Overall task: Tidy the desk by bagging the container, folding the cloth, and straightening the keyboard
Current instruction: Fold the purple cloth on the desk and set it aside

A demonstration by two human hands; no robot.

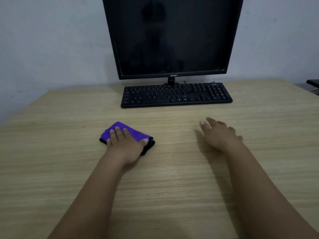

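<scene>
The table (51, 169), pale wood grain, fills most of the head view; its near edge and both sides are cut off by the frame, and only its far edge shows against the grey wall (51, 40).

The monitor (172, 37) stands at the back, its screen dark with only a dim reflection too faint to read. Its top is cut off, and its stand (171, 81) is mostly hidden behind the keyboard. The small logo on the lower bezel is too blurred to make out.

The keyboard (176, 95), black, lies just in front of the monitor, its long edge running roughly parallel to the screen with the left end a little nearer. The key legends are too small to read. At the far right edge a dark object (313, 83) is cut off and cannot be identified.

The cloth (119, 130), purple with a dark edge, lies folded into a small bundle on the table, left of centre and well apart from the keyboard.

The left hand (126, 144) lies flat on the cloth, fingers straight and pressing it down, hiding much of it. The right hand (219, 133) is over bare table, fingers loosely extended and holding nothing; it is blurred, so whether it touches the table cannot be told.
</scene>
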